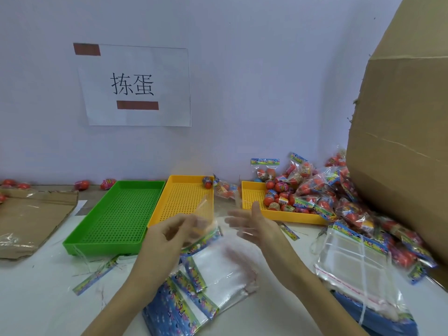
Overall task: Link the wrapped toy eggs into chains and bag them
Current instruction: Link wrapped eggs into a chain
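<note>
While your left hand point(169, 235) pinches one edge of a clear bag point(206, 214) between thumb and fingertips, that grip is clamped on thin film that looks light, limp and slippery; judge it likely to slide or fold, so take it at the printed header strip, where the plastic seems stiffer; beyond and left of that grip sits the green tray point(118, 214) with nothing showing inside it, and just beyond the knuckles the yellow tray point(184, 197) holds only one wrapped egg in its far corner; below both hands a stack of flat bags point(194, 299) lies on the tabletop point(36, 299); your right hand point(254, 224) is spread, fingers straight and apart, holding nothing, though motion blur hides whether the fingertips touch the film; just beyond it the second yellow tray point(252, 197) carries the wrapped toy eggs point(278, 192), loose and heaped toward its right side; they look small, hard and smooth under crinkly wrap, light enough to lift by the wrapper tail, apt to roll if set down; farther right, filled bags point(339, 202) pile against the cardboard box point(400, 141), and a banded bundle of empty bags point(351, 263) lies beside your right forearm.
</note>
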`<act>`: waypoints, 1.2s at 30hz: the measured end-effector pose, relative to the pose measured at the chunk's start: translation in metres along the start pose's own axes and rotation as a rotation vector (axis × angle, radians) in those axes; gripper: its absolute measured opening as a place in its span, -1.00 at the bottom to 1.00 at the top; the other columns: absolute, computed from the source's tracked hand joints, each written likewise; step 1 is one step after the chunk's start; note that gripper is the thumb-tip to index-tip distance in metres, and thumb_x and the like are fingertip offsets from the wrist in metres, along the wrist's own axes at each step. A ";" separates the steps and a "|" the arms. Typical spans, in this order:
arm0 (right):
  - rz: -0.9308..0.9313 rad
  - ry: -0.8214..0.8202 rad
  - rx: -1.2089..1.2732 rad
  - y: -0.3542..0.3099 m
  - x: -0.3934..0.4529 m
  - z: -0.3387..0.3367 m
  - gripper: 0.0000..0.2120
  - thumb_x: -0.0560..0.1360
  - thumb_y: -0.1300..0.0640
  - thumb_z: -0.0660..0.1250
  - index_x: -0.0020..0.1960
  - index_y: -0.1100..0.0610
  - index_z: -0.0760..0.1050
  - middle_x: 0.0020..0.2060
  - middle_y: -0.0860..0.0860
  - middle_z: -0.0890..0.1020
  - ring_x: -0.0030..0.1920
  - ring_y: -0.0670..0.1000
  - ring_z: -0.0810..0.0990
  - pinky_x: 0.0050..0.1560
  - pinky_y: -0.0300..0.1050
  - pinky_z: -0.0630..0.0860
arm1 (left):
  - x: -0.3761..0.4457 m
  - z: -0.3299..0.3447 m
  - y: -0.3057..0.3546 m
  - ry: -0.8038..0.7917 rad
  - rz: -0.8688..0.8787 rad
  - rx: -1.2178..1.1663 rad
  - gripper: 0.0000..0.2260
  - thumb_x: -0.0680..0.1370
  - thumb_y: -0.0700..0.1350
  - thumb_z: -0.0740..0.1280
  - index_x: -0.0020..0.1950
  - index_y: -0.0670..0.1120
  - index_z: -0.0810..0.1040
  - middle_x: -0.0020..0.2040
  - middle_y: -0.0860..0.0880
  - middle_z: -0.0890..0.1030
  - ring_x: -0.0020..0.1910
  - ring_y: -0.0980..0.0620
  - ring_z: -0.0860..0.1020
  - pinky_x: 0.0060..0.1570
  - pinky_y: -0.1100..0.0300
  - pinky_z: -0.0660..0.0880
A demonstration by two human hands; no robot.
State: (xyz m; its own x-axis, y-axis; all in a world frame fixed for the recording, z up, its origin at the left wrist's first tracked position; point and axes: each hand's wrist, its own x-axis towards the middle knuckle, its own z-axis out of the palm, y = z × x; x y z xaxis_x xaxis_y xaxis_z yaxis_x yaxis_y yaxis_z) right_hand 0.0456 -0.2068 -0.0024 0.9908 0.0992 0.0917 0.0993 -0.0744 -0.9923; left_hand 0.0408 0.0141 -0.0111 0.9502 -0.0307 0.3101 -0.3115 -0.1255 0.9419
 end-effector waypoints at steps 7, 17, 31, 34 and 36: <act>-0.044 0.017 0.093 -0.003 -0.009 0.007 -0.90 0.58 0.19 0.42 0.05 0.16 0.71 -0.16 0.13 0.75 -0.16 0.06 0.73 -0.08 -0.17 0.65 | 0.000 0.001 0.009 -0.169 -0.291 -0.299 -0.57 0.65 0.14 0.22 0.10 -0.13 0.75 0.06 -0.23 0.74 -0.03 -0.24 0.73 -0.13 0.08 0.68; -0.177 0.095 -0.194 0.000 -0.005 0.000 -0.82 0.61 0.05 0.39 -0.10 0.07 0.72 -0.31 0.02 0.72 -0.32 -0.04 0.66 -0.31 -0.27 0.51 | 0.002 -0.011 0.016 -0.028 -0.155 -0.065 -0.55 0.43 -0.11 0.60 0.30 -0.02 0.62 -0.14 -0.12 0.75 -0.22 -0.01 0.73 -0.24 0.34 0.57; -0.241 -0.011 -0.042 -0.006 -0.004 -0.004 -0.35 0.69 -0.26 -0.05 -0.04 0.00 0.76 0.09 -0.06 0.74 0.24 -0.08 0.63 0.20 0.02 0.41 | 0.003 -0.019 0.013 -0.044 -0.187 0.006 -0.85 0.63 -0.16 0.42 -0.08 -0.19 0.72 -0.24 -0.17 0.72 -0.38 -0.01 0.62 -0.32 0.27 0.53; -0.297 -0.170 0.055 -0.007 -0.008 -0.003 -0.38 0.67 -0.24 -0.08 0.17 0.01 0.70 0.22 0.03 0.69 0.33 0.09 0.59 0.27 0.13 0.41 | 0.003 -0.020 0.010 -0.133 -0.274 -0.129 -0.81 0.66 -0.21 0.37 -0.12 -0.20 0.70 -0.22 -0.16 0.66 -0.44 -0.04 0.49 -0.34 0.18 0.50; -0.349 -0.234 0.021 -0.008 -0.010 0.000 -0.55 0.68 -0.17 0.06 0.28 0.01 0.63 0.26 0.02 0.67 0.35 0.10 0.57 0.22 0.07 0.48 | 0.004 -0.019 0.008 -0.176 -0.329 -0.235 -0.79 0.68 -0.18 0.35 -0.12 -0.20 0.66 -0.22 -0.11 0.62 -0.46 -0.01 0.43 -0.36 0.20 0.48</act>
State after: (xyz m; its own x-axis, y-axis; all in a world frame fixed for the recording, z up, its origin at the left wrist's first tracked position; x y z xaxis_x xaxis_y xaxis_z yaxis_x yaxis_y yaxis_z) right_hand 0.0351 -0.2074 0.0049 0.8503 0.3382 0.4033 0.4208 0.0234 -0.9069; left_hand 0.0419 0.0321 0.0000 0.9801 -0.1978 -0.0188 0.0334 0.0711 0.9969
